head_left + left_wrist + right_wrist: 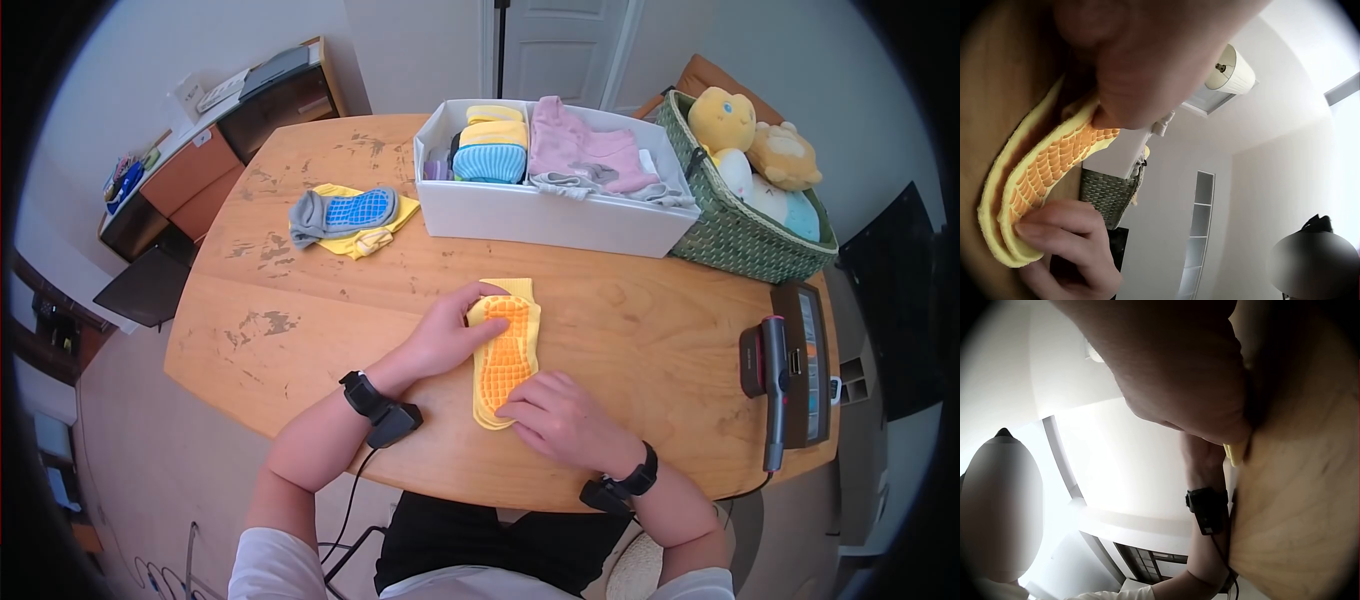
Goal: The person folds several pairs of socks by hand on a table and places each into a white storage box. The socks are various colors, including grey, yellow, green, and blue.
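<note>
Two yellow socks (507, 350) with orange grip patches lie one on top of the other, lengthwise in front of me on the table. My left hand (445, 335) holds them near the cuff end, thumb over the patch and fingers at the left and upper edge. At the near, toe end my right hand (565, 418) pinches the edge between thumb and fingers. In the left wrist view, the two sock layers (1047, 165) stand apart along the side and meet at the toe. Only a sliver of yellow sock (1231, 454) shows in the right wrist view.
A grey-and-blue sock (345, 212) lies over yellow ones at the left back. Behind stands a white divided box (550, 225) of folded clothes, beside a green woven basket (740, 235) with plush toys. A dark case (800, 380) and a wand-shaped device (775, 400) sit at the right edge.
</note>
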